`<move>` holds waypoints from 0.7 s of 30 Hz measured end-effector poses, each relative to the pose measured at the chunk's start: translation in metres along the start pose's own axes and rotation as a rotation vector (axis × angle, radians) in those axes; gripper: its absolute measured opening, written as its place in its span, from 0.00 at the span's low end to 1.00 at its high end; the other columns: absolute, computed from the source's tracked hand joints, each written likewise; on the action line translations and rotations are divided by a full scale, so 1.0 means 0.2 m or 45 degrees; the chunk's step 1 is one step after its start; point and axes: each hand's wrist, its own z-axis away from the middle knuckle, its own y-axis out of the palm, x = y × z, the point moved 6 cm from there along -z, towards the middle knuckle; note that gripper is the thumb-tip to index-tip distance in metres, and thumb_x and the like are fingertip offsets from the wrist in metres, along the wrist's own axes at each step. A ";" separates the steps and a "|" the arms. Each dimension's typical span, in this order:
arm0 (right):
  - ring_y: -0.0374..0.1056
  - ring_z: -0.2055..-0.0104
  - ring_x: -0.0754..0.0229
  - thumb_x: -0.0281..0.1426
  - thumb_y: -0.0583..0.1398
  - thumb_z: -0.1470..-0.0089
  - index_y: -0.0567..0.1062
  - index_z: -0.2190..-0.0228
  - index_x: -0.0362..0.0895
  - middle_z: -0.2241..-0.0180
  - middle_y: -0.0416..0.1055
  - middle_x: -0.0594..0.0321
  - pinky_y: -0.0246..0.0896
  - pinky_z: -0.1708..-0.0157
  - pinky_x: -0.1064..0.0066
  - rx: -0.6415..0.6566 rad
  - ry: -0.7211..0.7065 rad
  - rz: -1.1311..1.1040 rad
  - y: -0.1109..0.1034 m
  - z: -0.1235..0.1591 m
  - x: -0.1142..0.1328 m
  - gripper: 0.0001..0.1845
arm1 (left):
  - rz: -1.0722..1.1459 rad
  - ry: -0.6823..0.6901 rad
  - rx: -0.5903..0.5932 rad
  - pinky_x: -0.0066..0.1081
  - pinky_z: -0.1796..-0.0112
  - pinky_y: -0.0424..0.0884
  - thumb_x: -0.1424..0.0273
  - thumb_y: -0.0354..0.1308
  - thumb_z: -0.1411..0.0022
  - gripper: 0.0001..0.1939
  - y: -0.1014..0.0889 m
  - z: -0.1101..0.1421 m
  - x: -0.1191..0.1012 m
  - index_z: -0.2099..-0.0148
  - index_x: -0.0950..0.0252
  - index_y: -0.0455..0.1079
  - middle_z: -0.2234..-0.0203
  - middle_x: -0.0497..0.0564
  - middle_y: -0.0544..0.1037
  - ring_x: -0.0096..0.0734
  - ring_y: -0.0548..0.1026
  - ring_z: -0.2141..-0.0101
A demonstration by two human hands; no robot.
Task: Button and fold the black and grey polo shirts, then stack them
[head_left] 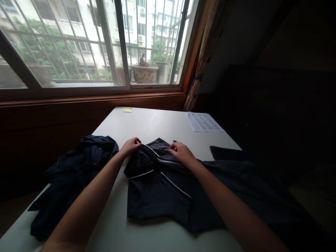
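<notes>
A dark navy shirt (157,199) with white piping lies spread on the white table (162,120), its collar end toward the left. My left hand (131,146) pinches the collar's far edge between thumb and fingers. Over the far part of the shirt, my right hand (181,152) is closed, fingertips together. A small pale, shiny item (173,141) shows right beside those fingertips; its kind is too small to make out. Whether the fingers hold it or the cloth is hidden.
A crumpled dark navy garment (89,157) lies left of my left arm. Printed sheets (204,121) are at the table's far right, with a black spiral-bound notebook (225,153) nearer. A yellow sticky note (127,110) lies at the far edge, below a barred window (147,42).
</notes>
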 end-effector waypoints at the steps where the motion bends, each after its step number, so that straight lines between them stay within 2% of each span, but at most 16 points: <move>1: 0.70 0.61 0.59 0.30 0.64 0.44 0.78 0.67 0.44 0.62 0.73 0.59 0.63 0.57 0.69 -0.002 0.030 0.023 -0.04 0.01 -0.07 0.02 | -0.050 0.023 -0.001 0.33 0.62 0.70 0.64 0.58 0.43 0.10 0.00 0.00 -0.01 0.61 0.62 0.77 0.68 0.51 0.80 0.39 0.77 0.64; 5: 0.71 0.64 0.59 0.31 0.65 0.46 0.78 0.66 0.44 0.63 0.75 0.58 0.65 0.58 0.68 0.030 0.105 0.085 -0.19 0.06 -0.30 0.05 | -0.232 0.138 -0.016 0.34 0.56 0.70 0.70 0.58 0.44 0.09 0.00 -0.02 -0.08 0.62 0.62 0.78 0.64 0.53 0.78 0.40 0.77 0.62; 9: 0.73 0.60 0.58 0.32 0.69 0.51 0.79 0.61 0.45 0.59 0.76 0.58 0.66 0.58 0.69 0.191 0.083 0.097 -0.28 0.16 -0.43 0.13 | -0.356 0.280 -0.029 0.40 0.48 0.66 0.68 0.57 0.40 0.13 0.06 -0.07 -0.21 0.54 0.61 0.78 0.56 0.55 0.75 0.44 0.74 0.54; 12: 0.73 0.57 0.56 0.32 0.69 0.51 0.79 0.58 0.45 0.56 0.75 0.56 0.67 0.55 0.67 0.301 0.050 0.153 -0.32 0.25 -0.49 0.16 | -0.402 0.405 0.033 0.41 0.45 0.65 0.64 0.57 0.36 0.15 0.17 -0.11 -0.32 0.49 0.59 0.76 0.51 0.56 0.73 0.46 0.71 0.50; 15: 0.72 0.55 0.55 0.31 0.67 0.49 0.80 0.60 0.46 0.57 0.74 0.57 0.66 0.53 0.66 0.321 0.020 0.201 -0.34 0.32 -0.51 0.12 | -0.436 0.486 0.092 0.42 0.44 0.64 0.63 0.57 0.34 0.17 0.29 -0.16 -0.42 0.45 0.59 0.74 0.48 0.58 0.73 0.47 0.70 0.48; 18: 0.72 0.55 0.55 0.29 0.66 0.48 0.80 0.61 0.47 0.58 0.75 0.58 0.65 0.52 0.66 0.285 0.005 0.279 -0.36 0.38 -0.51 0.10 | -0.466 0.519 0.130 0.42 0.45 0.65 0.63 0.57 0.34 0.21 0.39 -0.20 -0.50 0.41 0.59 0.71 0.47 0.60 0.71 0.49 0.69 0.47; 21: 0.71 0.55 0.54 0.28 0.64 0.48 0.79 0.62 0.47 0.60 0.76 0.59 0.64 0.54 0.66 0.225 -0.006 0.408 -0.40 0.43 -0.52 0.09 | -0.507 0.528 0.159 0.44 0.48 0.67 0.65 0.58 0.36 0.23 0.45 -0.23 -0.55 0.39 0.57 0.68 0.46 0.60 0.70 0.52 0.67 0.47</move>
